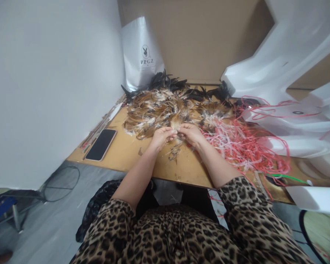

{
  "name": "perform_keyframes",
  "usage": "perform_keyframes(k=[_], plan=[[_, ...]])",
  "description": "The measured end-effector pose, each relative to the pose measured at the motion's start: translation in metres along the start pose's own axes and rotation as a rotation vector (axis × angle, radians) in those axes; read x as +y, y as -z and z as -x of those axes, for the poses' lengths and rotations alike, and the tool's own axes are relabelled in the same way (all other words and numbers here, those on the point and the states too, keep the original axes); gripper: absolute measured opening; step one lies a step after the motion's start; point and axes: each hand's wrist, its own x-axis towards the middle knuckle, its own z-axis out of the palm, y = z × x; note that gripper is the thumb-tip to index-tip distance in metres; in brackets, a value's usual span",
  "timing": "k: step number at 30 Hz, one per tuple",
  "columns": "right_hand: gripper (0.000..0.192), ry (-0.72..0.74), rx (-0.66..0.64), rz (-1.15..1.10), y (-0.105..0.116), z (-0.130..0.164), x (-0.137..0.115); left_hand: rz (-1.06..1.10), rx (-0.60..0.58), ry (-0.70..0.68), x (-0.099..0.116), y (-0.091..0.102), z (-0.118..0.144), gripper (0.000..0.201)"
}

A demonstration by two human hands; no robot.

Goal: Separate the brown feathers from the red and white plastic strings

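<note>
Feathers (pixel 176 123) pinched by both hands | left (pixel 162 136), right (pixel 191 134) closed | silver bag (pixel 141 55) upright behind pile

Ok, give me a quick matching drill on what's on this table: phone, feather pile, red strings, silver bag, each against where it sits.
Things:
1. phone
2. feather pile
3. red strings
4. silver bag

Places:
A. upright at the back, against the brown board
B. flat near the table's left edge
C. spread to the right of the right hand
D. middle of the table, just beyond both hands

Pairs: 1-B, 2-D, 3-C, 4-A
</note>
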Motion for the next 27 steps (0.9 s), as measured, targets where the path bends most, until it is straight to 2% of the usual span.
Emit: perform_keyframes(k=[6, 12, 21, 27], plan=[[0.034, 0.055, 0.08, 0.05, -0.0019, -0.0025, 0.0058, -0.016, -0.028, 0.014, -0.0005, 0.001, 0.0005, 0.019], [0.032, 0.035, 0.053, 0.033, -0.0037, -0.0008, 0.0045, 0.01, -0.015, -0.003, -0.001, 0.0019, -0.0013, 0.019], [0.029, -0.005, 0.102, -0.032, -0.0055, -0.0015, 0.0026, 0.069, 0.005, 0.001, -0.0011, 0.0029, -0.0028, 0.024], [0.024, -0.04, 0.026, -0.093, -0.0057, -0.0009, 0.0054, 0.078, -0.004, 0.014, -0.0037, 0.0042, -0.0041, 0.018]])
